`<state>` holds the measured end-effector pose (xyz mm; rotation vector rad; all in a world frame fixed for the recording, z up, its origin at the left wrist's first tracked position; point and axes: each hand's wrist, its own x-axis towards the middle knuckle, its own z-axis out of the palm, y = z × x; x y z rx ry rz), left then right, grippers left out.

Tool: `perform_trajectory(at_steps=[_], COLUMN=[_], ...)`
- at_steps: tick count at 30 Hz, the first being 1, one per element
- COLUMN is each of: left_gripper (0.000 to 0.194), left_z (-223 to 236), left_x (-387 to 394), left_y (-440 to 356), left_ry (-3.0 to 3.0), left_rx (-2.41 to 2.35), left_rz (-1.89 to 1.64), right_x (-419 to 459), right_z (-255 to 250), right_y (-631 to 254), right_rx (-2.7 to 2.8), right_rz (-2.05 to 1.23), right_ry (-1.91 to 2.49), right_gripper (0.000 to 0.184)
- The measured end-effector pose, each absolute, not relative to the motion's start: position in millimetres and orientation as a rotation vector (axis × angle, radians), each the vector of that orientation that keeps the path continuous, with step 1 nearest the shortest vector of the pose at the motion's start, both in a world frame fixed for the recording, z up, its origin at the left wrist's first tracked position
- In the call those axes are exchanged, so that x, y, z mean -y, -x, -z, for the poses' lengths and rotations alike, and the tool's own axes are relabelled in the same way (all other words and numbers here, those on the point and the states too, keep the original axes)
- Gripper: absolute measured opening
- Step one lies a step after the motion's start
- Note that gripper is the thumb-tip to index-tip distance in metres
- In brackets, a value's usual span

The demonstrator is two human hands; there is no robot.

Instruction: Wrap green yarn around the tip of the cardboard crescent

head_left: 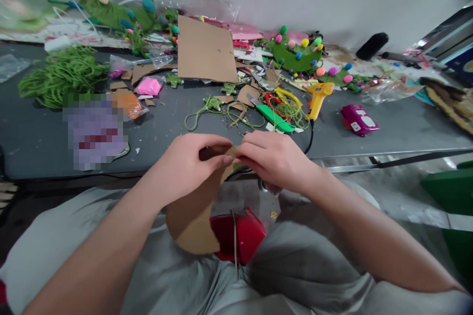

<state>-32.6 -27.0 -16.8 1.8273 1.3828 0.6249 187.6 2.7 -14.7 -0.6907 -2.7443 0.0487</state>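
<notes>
My left hand (pixel 192 160) and my right hand (pixel 275 157) meet over my lap, just in front of the dark table's (pixel 37 142) near edge. Both pinch the top of a curved brown cardboard piece (pixel 194 221) that hangs down between them. Fingers of both hands are closed on it. A bit of green shows between the fingertips; I cannot make out what it is. Beyond my hands on the table lie a yellow glue gun (pixel 317 97), a green-handled cutter (pixel 273 117) and loose green cord (pixel 207 110).
A red stool (pixel 240 236) shows between my knees. On the table: a flat cardboard sheet (pixel 205 49), a heap of green yarn (pixel 62 76), pink foam bag (pixel 148 86), a magenta tape dispenser (pixel 357 119), green felt shapes with coloured balls (pixel 297 54), scraps.
</notes>
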Motion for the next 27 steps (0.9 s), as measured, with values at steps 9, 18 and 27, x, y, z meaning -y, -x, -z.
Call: perform_trajectory(at_steps=[9, 18, 27], left_gripper=[0.034, 0.031, 0.027], left_z=[13.3, 5.5, 4.9], left_x=[28.9, 28.8, 29.9], left_y=[38.5, 35.3, 33.4], left_ry=[-1.757, -1.618, -1.625], left_rx=[-1.16, -1.209, -1.296], left_rz=[-0.522, -0.645, -0.802], right_x=[-18.0, -25.0, -25.2], right_z=[11.6, 11.2, 16.9], right_y=[-198.0, -204.2, -201.6], right_rx=[2.671, 2.452, 2.293], right_rz=[-0.367, -0.635, -0.887], right_ry=[0.734, 0.718, 0.835], right_gripper=[0.024, 0.015, 0.016])
